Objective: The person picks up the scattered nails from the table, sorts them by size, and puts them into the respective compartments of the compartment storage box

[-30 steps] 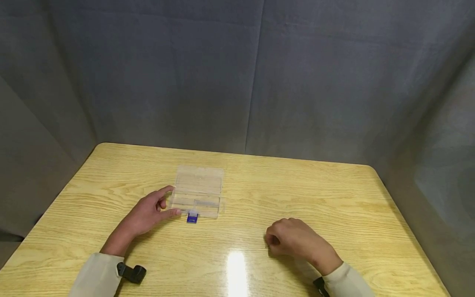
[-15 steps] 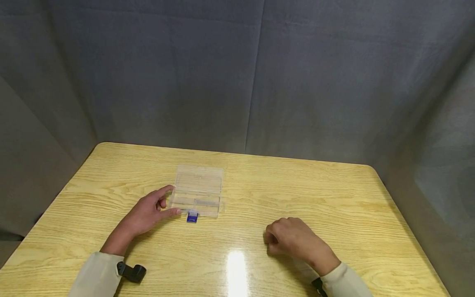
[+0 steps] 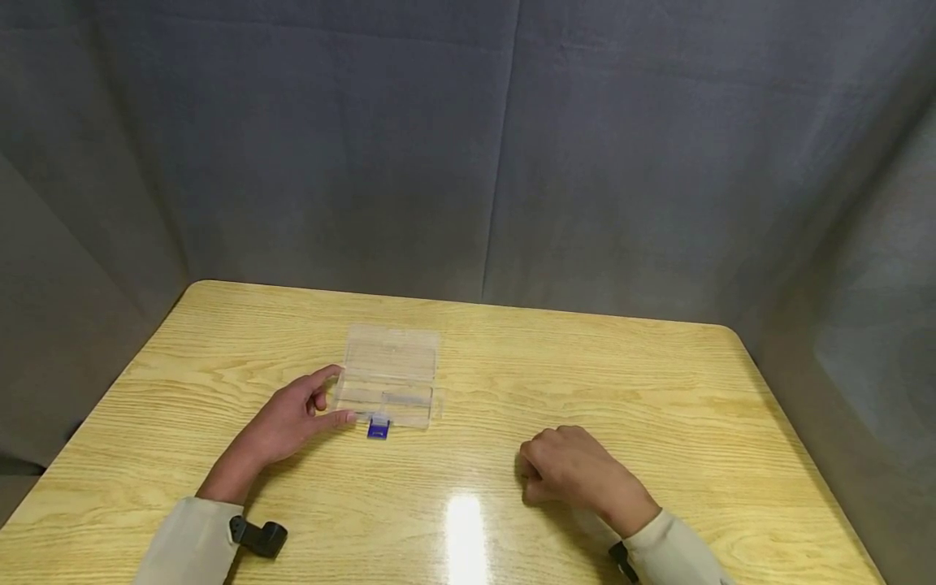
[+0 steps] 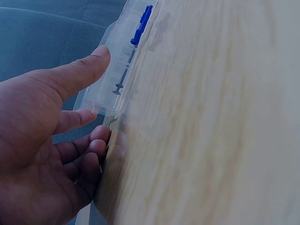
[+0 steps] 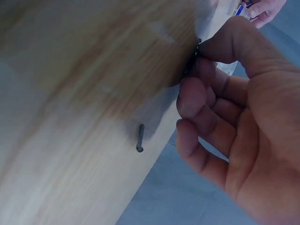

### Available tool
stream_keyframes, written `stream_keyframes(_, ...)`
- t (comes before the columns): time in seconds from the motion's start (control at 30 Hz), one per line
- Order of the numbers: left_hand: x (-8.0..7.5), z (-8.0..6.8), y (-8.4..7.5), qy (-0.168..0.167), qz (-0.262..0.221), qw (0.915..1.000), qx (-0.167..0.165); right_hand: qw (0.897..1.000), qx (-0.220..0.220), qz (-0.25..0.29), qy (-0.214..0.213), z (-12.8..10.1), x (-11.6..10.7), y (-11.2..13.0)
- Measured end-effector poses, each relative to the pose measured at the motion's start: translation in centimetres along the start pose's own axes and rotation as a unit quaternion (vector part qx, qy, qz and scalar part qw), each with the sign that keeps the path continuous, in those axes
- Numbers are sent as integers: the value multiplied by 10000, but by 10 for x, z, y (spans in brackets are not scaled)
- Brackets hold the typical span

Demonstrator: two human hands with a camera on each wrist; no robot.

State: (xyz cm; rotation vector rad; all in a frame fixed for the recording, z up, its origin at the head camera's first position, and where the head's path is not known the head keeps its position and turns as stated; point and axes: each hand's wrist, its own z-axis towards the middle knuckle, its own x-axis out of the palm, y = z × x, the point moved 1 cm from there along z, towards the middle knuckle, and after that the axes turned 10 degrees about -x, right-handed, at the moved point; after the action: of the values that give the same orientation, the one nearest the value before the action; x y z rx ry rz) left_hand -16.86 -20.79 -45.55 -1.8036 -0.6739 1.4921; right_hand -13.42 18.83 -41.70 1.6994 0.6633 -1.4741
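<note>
A clear plastic box (image 3: 411,413) with a blue latch (image 3: 378,428) lies on the table with its lid (image 3: 392,351) folded back. My left hand (image 3: 287,420) grips its left end, thumb along the front edge and index finger at the back corner. Through the box wall in the left wrist view shows a dark screw (image 4: 123,75). To the right and nearer, my right hand (image 3: 574,471) is low over the table, thumb and fingertips pinching a small dark screw (image 5: 199,41), mostly hidden by the fingers. Another screw (image 5: 140,138) lies on the wood beside that hand.
The wooden table (image 3: 621,366) ends at rounded back corners, with a grey curtain (image 3: 351,162) behind and along both sides. Bright glare (image 3: 466,536) marks the front middle. A black wrist camera (image 3: 259,538) sits at the left sleeve.
My right hand has shifted slightly to the left, its fingers turned a little more toward the table. The left hand and the box have stayed put.
</note>
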Motion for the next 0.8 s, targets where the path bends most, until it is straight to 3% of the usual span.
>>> stream_keyframes(0.27, 0, -1, 0, -3, -9, 10000, -44, 9993, -185, -224, -246, -1, 4, -3)
stream_keyframes(0.5, 0, 0, 0, -2, 6, 10000, -47, 9983, -376, 127, -419, 1, 2, -4)
stream_keyframes(0.8, 0, 1, 1, -58, 26, 10000, 46, 9975, -213, 441, -510, 4, 1, -5)
